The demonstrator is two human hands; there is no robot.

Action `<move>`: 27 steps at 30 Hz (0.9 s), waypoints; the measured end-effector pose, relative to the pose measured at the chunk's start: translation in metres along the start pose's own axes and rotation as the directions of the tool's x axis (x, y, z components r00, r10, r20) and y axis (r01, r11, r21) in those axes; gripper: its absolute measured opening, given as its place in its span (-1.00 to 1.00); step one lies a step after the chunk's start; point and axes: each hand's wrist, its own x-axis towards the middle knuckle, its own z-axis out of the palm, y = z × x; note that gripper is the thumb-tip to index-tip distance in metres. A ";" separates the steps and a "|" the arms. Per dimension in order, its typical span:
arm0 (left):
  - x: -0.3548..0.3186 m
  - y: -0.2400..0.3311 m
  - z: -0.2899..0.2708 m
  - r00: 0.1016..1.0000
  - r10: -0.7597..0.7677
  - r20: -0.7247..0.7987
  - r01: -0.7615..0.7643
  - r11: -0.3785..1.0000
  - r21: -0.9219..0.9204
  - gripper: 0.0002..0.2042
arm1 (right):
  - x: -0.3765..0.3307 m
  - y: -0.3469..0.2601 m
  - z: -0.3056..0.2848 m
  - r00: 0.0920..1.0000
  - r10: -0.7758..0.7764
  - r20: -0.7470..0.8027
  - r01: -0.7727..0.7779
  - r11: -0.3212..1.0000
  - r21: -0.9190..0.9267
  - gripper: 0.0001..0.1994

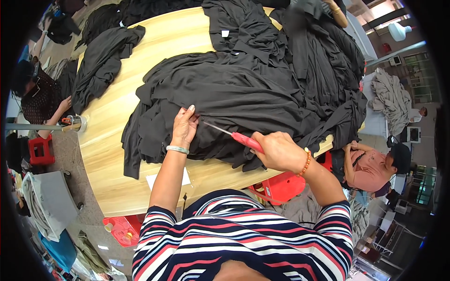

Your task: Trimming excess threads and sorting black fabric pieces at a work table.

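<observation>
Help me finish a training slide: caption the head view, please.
Right grip holds a red-handled tool, its tip near the left grip, over dark garments.

Worn are a navy, white and red striped top (pixel 243 236), pale bangle (pixel 177 150) and orange-beaded bracelet (pixel 307 162).

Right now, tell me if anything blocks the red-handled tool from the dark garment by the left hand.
Nothing visible does. The red-handled tool, in the right hand, points its metal shaft at the dark garment by the left hand; whether they touch is unclear.
</observation>
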 end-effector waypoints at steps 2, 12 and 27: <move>-0.001 0.000 -0.003 1.000 0.012 0.016 -0.013 0.999 0.035 -0.88 | -0.001 -0.003 0.001 0.999 0.039 0.026 -0.039 0.999 0.015 -0.78; -0.036 0.035 0.064 0.965 0.198 0.169 -0.228 0.957 0.179 -0.89 | -0.016 -0.002 0.049 1.000 -0.019 0.009 0.019 1.000 -0.013 -0.83; -0.123 -0.014 0.227 0.523 -0.221 0.823 -0.669 0.492 0.557 -0.89 | -0.071 0.166 0.100 0.615 0.331 -0.715 0.610 0.375 0.698 -0.51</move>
